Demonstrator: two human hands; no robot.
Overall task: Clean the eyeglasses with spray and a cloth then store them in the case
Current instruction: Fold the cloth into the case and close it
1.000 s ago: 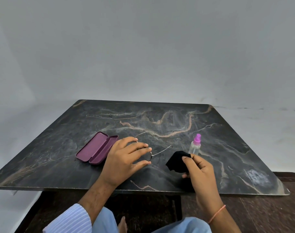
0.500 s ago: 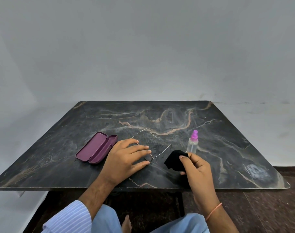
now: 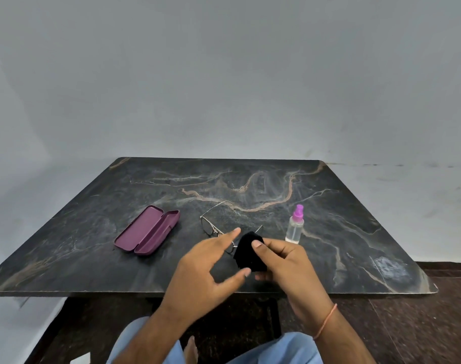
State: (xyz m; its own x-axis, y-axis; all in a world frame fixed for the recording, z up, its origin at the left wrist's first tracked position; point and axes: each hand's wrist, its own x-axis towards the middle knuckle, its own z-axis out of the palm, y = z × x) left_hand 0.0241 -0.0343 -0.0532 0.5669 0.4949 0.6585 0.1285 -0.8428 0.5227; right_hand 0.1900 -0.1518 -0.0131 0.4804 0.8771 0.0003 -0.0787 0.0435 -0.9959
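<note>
Eyeglasses lie on the tabletop just beyond my hands, arms unfolded, thin wire frame. I judge them light, springy and easily bent, with lenses that would smear or scratch against the stone, so I would take hold at the bridge or a temple near the hinge and keep my fingertips off the glass.

My right hand pinches the black cloth, thumb on top and fingers curled under it. The cloth looks soft and limp and will fold any way I press it. My left hand holds nothing, fingers spread and straight, forefinger reaching toward the near lens, which the cloth partly hides.

The spray bottle stands upright to the right of the frame, near but apart. It is small and clear with a pink nozzle, probably light and easy to tip with a careless wrist. The purple case lies open to the left, well apart from the glasses, with nothing between them that I can see. The rest is bare dark marble.
</note>
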